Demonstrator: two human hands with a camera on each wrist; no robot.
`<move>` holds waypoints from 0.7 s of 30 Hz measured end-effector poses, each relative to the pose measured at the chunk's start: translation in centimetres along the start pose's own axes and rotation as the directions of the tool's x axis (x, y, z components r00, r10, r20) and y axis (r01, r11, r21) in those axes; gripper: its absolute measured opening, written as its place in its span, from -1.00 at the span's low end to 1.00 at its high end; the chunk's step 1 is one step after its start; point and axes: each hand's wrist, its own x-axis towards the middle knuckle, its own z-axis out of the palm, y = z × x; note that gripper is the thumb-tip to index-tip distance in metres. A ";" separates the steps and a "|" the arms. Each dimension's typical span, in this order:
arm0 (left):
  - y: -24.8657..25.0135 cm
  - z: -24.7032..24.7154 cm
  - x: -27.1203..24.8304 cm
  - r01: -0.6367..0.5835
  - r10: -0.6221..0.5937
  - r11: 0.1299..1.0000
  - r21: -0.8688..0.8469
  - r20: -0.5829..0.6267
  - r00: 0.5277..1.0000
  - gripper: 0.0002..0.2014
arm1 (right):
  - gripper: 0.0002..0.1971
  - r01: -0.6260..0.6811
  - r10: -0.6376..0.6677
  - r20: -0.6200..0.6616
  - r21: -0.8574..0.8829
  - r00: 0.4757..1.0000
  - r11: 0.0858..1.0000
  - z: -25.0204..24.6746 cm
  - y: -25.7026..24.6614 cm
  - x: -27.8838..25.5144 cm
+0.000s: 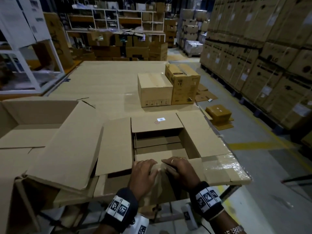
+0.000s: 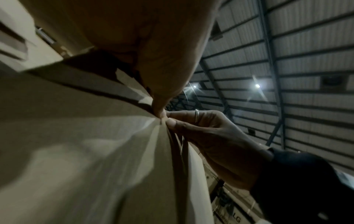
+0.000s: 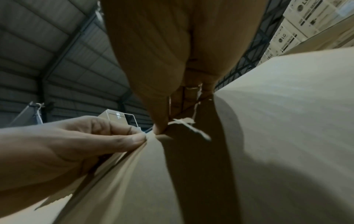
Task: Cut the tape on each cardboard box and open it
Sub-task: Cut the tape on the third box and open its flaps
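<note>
An open cardboard box [image 1: 199, 134] stands right in front of me, its far and side flaps spread outward. Shiny clear tape [image 1: 224, 163] still clings to the right flap's near end. My left hand [image 1: 145, 168] and right hand [image 1: 177, 166] sit side by side on the near flap [image 1: 160, 183], fingers curled over its top edge. In the left wrist view the ringed right hand [image 2: 201, 128] pinches that edge against its thumb. The right wrist view shows the left hand [image 3: 86, 144] pinching the same edge. Two closed boxes [image 1: 154, 89] [image 1: 183, 83] stand farther back on the cardboard-covered table [image 1: 104, 81].
A large open box [image 1: 33, 124] lies at my left, its flap overlapping the one in front. On the floor to the right rest a small taped packet [image 1: 218, 112] and flat cardboard scraps. Tall stacks of cartons [image 1: 261, 56] line the right aisle; shelving [image 1: 118, 19] fills the back.
</note>
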 end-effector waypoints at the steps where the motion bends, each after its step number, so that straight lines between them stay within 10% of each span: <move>1: 0.2 0.1 0.1 0.019 -0.019 1.000 -0.013 -0.011 1.000 -0.76 | -0.57 -0.013 0.013 0.002 -0.010 1.000 1.000 0.1 0.0 0.2; 14: 1.1 0.4 -0.2 0.036 -0.029 0.994 0.105 -0.073 0.997 -0.92 | -0.63 0.017 -0.019 -0.080 -0.024 0.997 1.000 0.8 -1.2 -0.2; 21: -0.6 -2.5 -0.8 -0.074 0.013 0.898 0.433 0.140 0.990 -0.77 | -0.79 -0.077 0.076 0.073 0.016 0.994 0.997 -5.3 1.0 -1.2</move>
